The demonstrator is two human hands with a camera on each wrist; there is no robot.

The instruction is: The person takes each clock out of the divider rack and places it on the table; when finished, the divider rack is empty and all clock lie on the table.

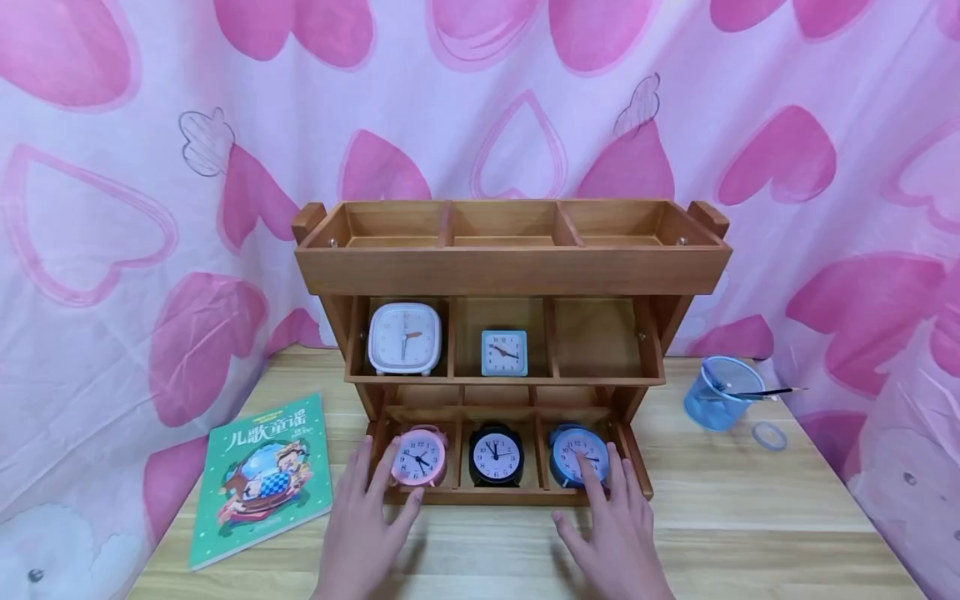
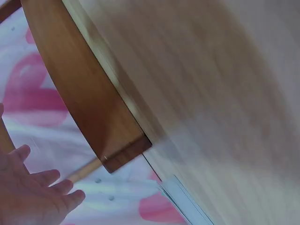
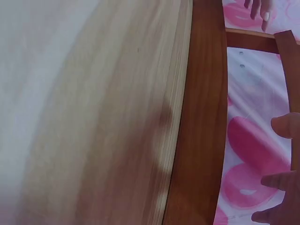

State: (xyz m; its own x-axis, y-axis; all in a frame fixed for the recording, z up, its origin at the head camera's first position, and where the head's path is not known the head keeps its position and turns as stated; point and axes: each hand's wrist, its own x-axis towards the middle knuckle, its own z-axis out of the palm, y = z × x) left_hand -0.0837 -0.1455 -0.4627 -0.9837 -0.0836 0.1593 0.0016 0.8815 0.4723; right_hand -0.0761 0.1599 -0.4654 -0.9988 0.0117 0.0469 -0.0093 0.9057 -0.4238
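A wooden tiered shelf (image 1: pixel 450 271) stands on the table. In its bottom row sit a pink alarm clock (image 1: pixel 417 457), a black alarm clock (image 1: pixel 496 455) and a blue alarm clock (image 1: pixel 577 454). A white clock (image 1: pixel 405 337) and a small light-blue square clock (image 1: pixel 504 353) occupy the middle row. My left hand (image 1: pixel 367 517), fingers spread, is at the bottom row's left end, close to the pink clock. With fingers extended, my right hand (image 1: pixel 611 525) overlaps the blue clock's face; contact is unclear. Both wrist views show fingers near the shelf's front board, with no clock visible.
A green children's book (image 1: pixel 262 479) lies left of the shelf. On the right stands a blue mesh pen cup (image 1: pixel 722 393) with pens, and a light-blue ring (image 1: pixel 769 436) lies beside it. A pink heart-patterned curtain (image 1: pixel 480 100) hangs behind the table.
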